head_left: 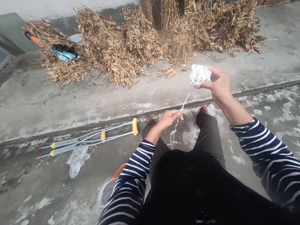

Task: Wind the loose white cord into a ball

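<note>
My right hand [218, 85] is raised and grips a ball of white twine [199, 75] against its fingers. A loose strand of the twine [183, 103] runs down from the ball to my left hand [169, 119]. That hand pinches the strand above my knees, and a tangled length hangs below it toward my lap.
A pair of metal crutches [88, 138] with yellow grips lies on the concrete to my left, beside a crumpled plastic bag [77, 161]. Bundles of dried plants [142, 38] stand along the wall beyond a low concrete step [100, 123]. A blue cloth [65, 53] lies on them.
</note>
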### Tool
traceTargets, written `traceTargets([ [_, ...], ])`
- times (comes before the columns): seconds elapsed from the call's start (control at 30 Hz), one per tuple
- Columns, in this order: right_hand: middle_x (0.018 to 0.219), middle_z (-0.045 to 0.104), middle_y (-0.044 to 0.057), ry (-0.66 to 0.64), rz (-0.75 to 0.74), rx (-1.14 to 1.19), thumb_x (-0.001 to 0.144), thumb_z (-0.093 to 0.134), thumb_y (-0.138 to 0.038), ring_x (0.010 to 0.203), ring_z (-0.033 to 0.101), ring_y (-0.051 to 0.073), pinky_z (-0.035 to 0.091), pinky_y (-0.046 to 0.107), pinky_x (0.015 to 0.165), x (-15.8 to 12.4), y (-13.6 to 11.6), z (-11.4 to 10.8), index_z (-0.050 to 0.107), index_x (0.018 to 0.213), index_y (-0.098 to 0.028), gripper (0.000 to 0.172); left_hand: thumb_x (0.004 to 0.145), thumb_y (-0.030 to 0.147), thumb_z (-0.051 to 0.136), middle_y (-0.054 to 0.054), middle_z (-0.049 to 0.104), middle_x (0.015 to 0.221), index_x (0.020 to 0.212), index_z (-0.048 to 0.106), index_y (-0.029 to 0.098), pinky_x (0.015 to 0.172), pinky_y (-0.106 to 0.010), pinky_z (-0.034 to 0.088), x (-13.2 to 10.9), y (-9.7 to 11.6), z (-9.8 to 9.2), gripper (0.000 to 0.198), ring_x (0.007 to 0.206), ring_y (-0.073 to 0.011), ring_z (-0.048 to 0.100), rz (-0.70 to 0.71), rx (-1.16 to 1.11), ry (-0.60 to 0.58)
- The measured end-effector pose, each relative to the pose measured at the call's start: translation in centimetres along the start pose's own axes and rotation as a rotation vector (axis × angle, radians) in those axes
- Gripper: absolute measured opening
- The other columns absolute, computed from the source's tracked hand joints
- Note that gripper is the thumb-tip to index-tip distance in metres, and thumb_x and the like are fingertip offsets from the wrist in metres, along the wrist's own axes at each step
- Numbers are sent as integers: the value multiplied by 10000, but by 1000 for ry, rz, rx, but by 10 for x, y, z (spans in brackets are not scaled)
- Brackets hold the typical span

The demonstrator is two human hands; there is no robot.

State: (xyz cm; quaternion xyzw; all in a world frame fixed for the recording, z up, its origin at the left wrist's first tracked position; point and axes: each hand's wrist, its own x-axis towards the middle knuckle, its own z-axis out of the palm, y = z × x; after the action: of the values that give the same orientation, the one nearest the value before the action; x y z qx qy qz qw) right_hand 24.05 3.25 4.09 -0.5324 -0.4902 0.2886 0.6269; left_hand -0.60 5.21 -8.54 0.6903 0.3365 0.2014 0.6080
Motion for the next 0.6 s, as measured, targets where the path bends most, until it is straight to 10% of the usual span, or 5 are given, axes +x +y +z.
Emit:
traceTargets([
  [0.2, 1162, 725, 57, -72, 13, 65, 547, 939, -318, 1120, 687, 281, 638, 491, 928, -11, -13, -2, 726, 1121, -217, 621, 886, 394, 630, -93, 791, 995, 928, 753, 152, 1009, -373, 499, 2, -11, -1, 274, 998, -243, 704, -111, 65, 105],
  [0.4, 1175, 737, 49, -137, 36, 70, 546, 956, -400, 1120, 704, 270, 615, 500, 997, -25, -22, 16, 720, 1113, -227, 638, 840, 255, 723, -137, 665, 1418, 1324, 655, 170, 1019, -346, 530, 38, 38, 11, 497, 1290, -269, 627, 107, -174, 253],
  [0.6, 1152, 748, 49, -173, 67, 53, 522, 948, -334, 1132, 703, 262, 558, 501, 1107, -32, -25, 23, 740, 1080, -208, 608, 856, 215, 712, -98, 775, 995, 1025, 703, 102, 752, -281, 590, 55, 85, 36, 204, 895, -195, 732, 180, -385, 278],
])
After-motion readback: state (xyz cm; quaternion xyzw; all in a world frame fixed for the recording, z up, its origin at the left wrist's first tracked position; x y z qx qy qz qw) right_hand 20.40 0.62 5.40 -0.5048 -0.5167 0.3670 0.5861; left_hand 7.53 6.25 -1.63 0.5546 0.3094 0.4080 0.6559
